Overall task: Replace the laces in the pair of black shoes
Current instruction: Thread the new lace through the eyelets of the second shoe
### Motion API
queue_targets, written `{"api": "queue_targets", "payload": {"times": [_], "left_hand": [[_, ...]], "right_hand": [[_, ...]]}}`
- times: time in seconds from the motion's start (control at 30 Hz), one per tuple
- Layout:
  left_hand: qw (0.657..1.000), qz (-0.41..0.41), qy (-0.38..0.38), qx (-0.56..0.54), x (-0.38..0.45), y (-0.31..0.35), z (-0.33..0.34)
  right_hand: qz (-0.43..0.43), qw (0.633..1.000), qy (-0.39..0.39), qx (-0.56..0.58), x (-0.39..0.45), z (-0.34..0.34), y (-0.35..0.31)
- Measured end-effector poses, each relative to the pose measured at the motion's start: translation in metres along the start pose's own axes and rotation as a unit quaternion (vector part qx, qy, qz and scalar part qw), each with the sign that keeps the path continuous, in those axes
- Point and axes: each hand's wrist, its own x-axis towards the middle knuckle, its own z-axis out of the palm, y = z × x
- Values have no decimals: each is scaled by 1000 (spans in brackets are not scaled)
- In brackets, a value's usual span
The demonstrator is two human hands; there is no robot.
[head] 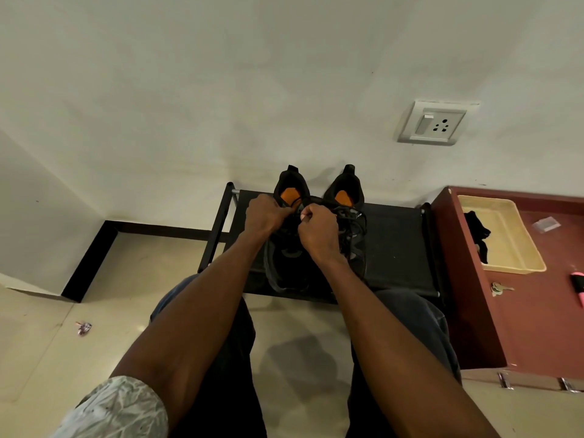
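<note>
Two black shoes with orange insoles stand side by side on a low black rack [398,245], heels toward the wall. My left hand [265,214] and my right hand [317,230] are both over the lacing area of the left shoe [286,267], fingers curled and pinching its dark lace between them. The right shoe [346,191] sits just beside my right hand, with a loose tangle of dark laces [350,219] lying on top of it. My hands hide the left shoe's eyelets.
A red-brown cabinet [531,311] stands to the right of the rack, carrying a beige tray [512,235] with a black cloth [477,232], keys [499,288] and a pink object [579,287]. A wall socket [433,123] is above. A scrap of litter [83,327] lies on the floor at left.
</note>
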Motion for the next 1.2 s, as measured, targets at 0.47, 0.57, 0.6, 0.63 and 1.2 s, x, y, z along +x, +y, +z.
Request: {"api": "queue_targets", "payload": {"times": [0.47,0.57,0.6,0.63,1.2], "left_hand": [[984,-35,-41,-172,4,-26,-7],[981,-40,-48,-182,6,-29,-7],[979,-41,-51,-191,6,-31,-7],[977,-41,-56,-201,7,-32,-7],[966,-80,-96,-228,-2,-33,-9]], "right_hand": [[-76,994,-20,-81,12,24,1],[-44,998,-39,-10,20,28,4],[-29,998,-52,16,23,27,5],[-17,997,-68,33,25,26,6],[38,995,-55,79,26,25,10]]}}
